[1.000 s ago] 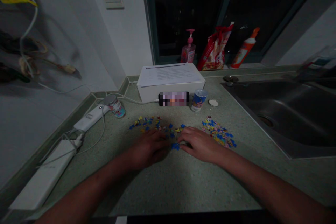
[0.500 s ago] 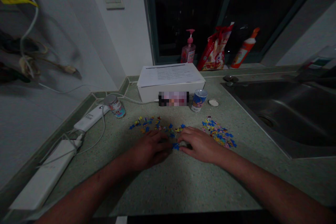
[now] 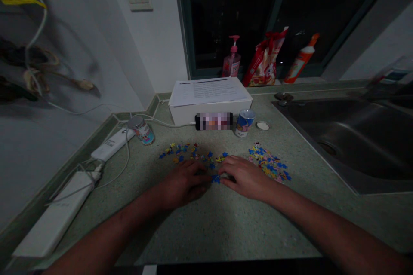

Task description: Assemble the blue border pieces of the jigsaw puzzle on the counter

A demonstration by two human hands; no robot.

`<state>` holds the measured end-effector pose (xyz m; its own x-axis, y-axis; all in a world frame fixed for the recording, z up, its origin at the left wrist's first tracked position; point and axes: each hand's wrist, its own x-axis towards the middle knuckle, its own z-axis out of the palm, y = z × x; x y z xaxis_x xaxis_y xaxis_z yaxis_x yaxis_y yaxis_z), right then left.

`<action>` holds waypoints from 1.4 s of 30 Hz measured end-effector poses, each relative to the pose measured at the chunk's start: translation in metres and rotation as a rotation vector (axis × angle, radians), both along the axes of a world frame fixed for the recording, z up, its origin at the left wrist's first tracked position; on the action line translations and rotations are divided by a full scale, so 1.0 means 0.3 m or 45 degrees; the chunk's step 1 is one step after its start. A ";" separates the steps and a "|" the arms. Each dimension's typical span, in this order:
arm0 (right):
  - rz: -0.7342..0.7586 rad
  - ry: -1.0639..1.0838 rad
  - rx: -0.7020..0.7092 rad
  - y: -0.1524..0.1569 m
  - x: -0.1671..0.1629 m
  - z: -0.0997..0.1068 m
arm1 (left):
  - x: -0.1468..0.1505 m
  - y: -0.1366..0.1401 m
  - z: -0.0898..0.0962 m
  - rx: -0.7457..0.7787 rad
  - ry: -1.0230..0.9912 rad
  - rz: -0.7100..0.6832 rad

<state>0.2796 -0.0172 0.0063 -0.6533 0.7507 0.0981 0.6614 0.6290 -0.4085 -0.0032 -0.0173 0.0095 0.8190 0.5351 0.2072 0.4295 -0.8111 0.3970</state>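
Between my hands, low on the speckled counter, lie blue jigsaw puzzle pieces (image 3: pixel 215 178). My left hand (image 3: pixel 187 180) has its fingers curled at their left side; its fingertips touch or nearly touch them. From the right, my right hand (image 3: pixel 242 176) pinches at the same blue pieces with thumb and fingers. A loose row of mixed puzzle pieces (image 3: pixel 180 149) spreads beyond my left hand. Past my right wrist is a denser pile of puzzle pieces (image 3: pixel 269 163), mostly blue, yellow and pink. My fingers partly hide the pieces being handled.
A blue open can (image 3: pixel 244 123) and its round lid (image 3: pixel 262 126) stand behind the pieces, near a propped phone (image 3: pixel 214 121) and a white box (image 3: pixel 209 94). On the left are a lidded jar (image 3: pixel 142 130) and power strips (image 3: pixel 58 215) with cables. A sink (image 3: pixel 355 137) lies right.
Almost nothing differs. Both hands stay at the blue pieces, with only a very slight shift of the fingers.
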 end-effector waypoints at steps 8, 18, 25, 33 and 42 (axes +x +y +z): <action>0.004 -0.001 0.033 0.000 0.004 -0.006 | -0.002 0.001 -0.011 0.011 -0.006 0.015; 0.005 0.008 0.033 -0.001 0.000 -0.008 | -0.004 0.003 -0.001 0.013 0.002 0.008; 0.005 -0.010 0.022 0.003 0.002 -0.008 | -0.007 0.003 -0.014 0.022 -0.007 0.026; -0.017 0.009 0.032 0.011 0.021 -0.004 | -0.034 0.020 -0.028 0.080 -0.129 0.196; -0.024 -0.025 0.009 0.009 0.014 0.004 | -0.035 0.023 -0.035 0.093 -0.091 0.195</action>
